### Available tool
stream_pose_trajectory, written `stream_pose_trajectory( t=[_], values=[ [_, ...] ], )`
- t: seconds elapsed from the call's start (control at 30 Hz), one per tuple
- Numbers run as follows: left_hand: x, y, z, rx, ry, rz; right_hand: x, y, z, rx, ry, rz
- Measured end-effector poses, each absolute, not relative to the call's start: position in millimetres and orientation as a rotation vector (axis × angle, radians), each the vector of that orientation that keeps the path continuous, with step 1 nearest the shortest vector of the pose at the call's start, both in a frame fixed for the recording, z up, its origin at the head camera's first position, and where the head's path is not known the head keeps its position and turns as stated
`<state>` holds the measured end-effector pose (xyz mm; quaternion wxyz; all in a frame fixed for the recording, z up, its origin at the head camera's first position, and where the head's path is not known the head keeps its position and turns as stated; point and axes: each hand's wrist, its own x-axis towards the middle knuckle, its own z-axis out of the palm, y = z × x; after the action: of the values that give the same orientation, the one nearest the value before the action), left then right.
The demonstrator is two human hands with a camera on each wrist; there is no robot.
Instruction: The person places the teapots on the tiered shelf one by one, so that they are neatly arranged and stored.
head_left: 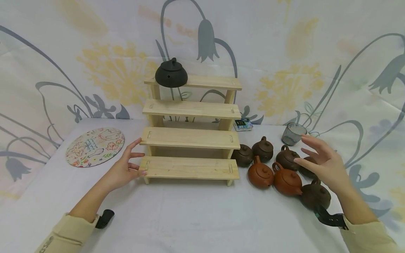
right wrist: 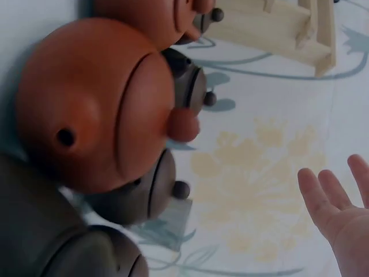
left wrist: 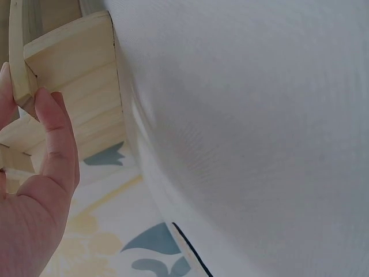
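Observation:
A four-tier wooden step shelf point(head_left: 190, 137) stands on the table. My left hand point(head_left: 121, 171) is at its left side and pinches the end of the lowest board point(left wrist: 23, 81) between thumb and fingers. On the top tier, at the left, sits a black teapot point(head_left: 171, 74). My right hand point(head_left: 329, 170) is held in the air above the teapots on the right, fingers spread and holding nothing. Below it are a reddish-brown teapot point(head_left: 287, 180) and a dark brown teapot point(head_left: 315, 196). Another reddish-brown teapot point(head_left: 260, 174) lies closer to the shelf.
More dark teapots point(head_left: 262, 149) cluster right of the shelf. Behind them stand a grey glass cup point(head_left: 293, 133) and a small blue box point(head_left: 243, 125). A round patterned mat point(head_left: 95, 147) lies at the left. Floral cloth point(head_left: 272, 52) hangs behind the white-covered table.

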<state>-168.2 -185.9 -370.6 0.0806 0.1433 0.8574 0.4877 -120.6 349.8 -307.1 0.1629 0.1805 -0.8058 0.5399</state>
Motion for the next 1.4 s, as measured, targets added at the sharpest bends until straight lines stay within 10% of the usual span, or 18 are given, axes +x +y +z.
stream_pose_trajectory(
  t=[1.4],
  values=[
    [-168.6,-186.3,-371.8,0.423,2.568,1.465,-72.1,436.8,-376.6,-0.030,-2.897,1.183]
  ],
)
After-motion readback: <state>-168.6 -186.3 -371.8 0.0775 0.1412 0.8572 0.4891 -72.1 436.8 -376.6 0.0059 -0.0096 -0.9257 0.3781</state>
